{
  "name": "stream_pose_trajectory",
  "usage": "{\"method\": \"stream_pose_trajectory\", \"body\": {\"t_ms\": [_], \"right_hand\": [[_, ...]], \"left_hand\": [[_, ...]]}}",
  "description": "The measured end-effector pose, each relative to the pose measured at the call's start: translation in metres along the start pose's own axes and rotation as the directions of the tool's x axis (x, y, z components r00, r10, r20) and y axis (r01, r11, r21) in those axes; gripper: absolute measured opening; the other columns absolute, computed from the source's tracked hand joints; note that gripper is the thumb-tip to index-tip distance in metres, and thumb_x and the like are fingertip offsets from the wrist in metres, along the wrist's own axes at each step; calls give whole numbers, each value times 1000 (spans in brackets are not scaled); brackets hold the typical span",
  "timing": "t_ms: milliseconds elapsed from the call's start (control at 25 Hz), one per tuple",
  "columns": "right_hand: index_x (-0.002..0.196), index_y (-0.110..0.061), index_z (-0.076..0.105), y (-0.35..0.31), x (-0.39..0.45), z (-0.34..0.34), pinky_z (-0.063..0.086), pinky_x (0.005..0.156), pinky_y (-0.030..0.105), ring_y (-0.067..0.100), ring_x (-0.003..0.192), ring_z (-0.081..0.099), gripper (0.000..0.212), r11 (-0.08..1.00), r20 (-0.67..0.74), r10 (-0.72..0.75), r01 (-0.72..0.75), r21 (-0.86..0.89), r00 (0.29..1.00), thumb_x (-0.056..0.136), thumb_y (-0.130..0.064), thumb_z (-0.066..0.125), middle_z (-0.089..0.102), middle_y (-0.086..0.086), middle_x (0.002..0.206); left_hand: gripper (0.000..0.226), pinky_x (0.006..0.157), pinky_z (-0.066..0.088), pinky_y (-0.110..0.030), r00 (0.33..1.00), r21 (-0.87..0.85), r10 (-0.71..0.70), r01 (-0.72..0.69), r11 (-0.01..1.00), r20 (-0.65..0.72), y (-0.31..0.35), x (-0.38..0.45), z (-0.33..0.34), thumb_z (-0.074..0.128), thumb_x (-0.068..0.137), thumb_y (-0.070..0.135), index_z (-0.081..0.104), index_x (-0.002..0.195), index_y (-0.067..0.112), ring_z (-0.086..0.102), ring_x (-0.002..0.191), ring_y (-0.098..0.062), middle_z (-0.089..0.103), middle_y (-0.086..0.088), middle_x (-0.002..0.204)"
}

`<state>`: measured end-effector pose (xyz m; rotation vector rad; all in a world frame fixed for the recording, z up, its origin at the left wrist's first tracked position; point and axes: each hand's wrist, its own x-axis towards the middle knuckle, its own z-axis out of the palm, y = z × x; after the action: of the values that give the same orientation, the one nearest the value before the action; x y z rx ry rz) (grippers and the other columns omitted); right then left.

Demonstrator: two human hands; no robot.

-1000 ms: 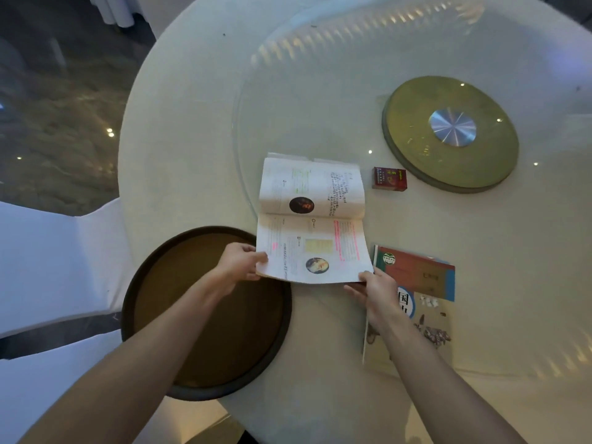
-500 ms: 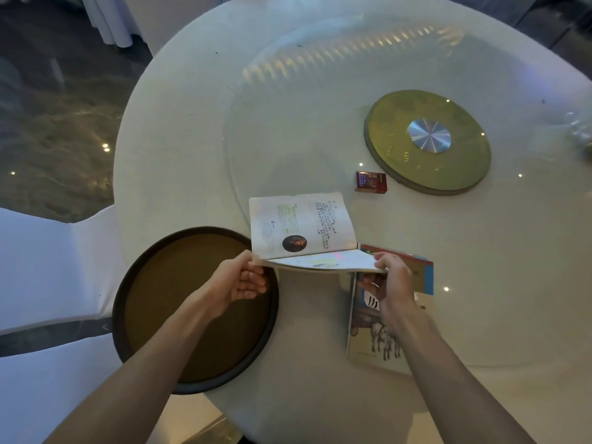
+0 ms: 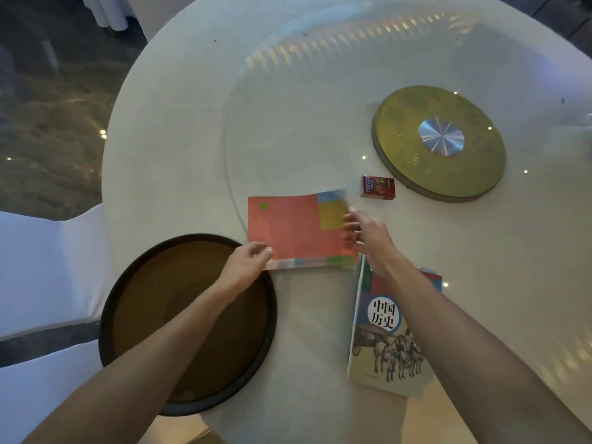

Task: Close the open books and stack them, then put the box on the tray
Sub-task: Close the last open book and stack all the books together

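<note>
The red-covered book [image 3: 298, 230], now shut on the desk [image 3: 179, 149], is pinched at its near corner by the left hand [image 3: 246, 262], while the right hand [image 3: 365, 233], fingers [image 3: 347, 227] loosely spread, rests at its far edge; stacking is best done squared onto the history book [image 3: 389, 331], the box [image 3: 378, 187] left beyond for the tray [image 3: 189, 322].

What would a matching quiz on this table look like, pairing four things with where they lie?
Things:
1. red-covered book
2. horse-cover book
3. small red box
4. round dark tray

Places:
A. beside the gold disc
B. partly under the right forearm
C. at the table's near left edge, nothing on it
D. between both hands, closed

Pairs: 1-D, 2-B, 3-A, 4-C
</note>
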<state>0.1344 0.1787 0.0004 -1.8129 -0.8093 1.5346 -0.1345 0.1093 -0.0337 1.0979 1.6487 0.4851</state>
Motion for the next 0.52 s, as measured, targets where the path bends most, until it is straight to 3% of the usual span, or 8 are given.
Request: {"method": "stream_pose_trajectory", "body": {"t_ms": [80, 160, 360, 440, 520], "right_hand": [[106, -9, 71, 9, 10, 6, 57, 79, 41, 22, 84, 67, 31, 988, 10, -11, 12, -153, 1000, 96, -36, 60, 69, 11, 102], [110, -11, 71, 22, 18, 8, 56, 88, 42, 21, 94, 66, 25, 955, -44, -56, 40, -295, 997, 96, -29, 61, 70, 8, 107], [136, -11, 55, 42, 23, 3, 54, 100, 48, 26, 118, 59, 45, 865, -210, -50, -63, -497, 976, 94, -27, 61, 56, 10, 132], [141, -12, 46, 41, 25, 2, 56, 97, 48, 26, 115, 59, 55, 867, -198, -4, -96, -490, 980, 92, -26, 64, 54, 9, 131], [130, -9, 49, 36, 28, 2, 58, 89, 46, 24, 102, 63, 48, 897, -191, 61, -137, -420, 980, 89, -26, 67, 58, 8, 118]], "left_hand": [[48, 95, 49, -34, 992, 352, 122, -112, 929, -6, -1, 2, 14, 64, 91, 43, 63, 133, 21, 57, 117, -18, 64, -2, 132], [50, 100, 47, -42, 972, 553, 235, -197, 810, 2, 3, 3, 27, 66, 87, 45, 63, 132, 24, 52, 121, -26, 60, -5, 133], [59, 113, 31, -49, 913, 674, 401, -343, 654, 75, 19, 14, 56, 73, 83, 44, 59, 136, 24, 36, 142, -31, 45, -10, 153], [65, 115, 31, -50, 924, 627, 370, -345, 698, 97, 27, 19, 67, 74, 82, 47, 55, 140, 24, 33, 143, -30, 43, -10, 154], [74, 113, 33, -50, 946, 641, 305, -300, 707, 106, 31, 23, 74, 74, 79, 51, 49, 144, 27, 34, 141, -31, 44, -8, 152]]}}
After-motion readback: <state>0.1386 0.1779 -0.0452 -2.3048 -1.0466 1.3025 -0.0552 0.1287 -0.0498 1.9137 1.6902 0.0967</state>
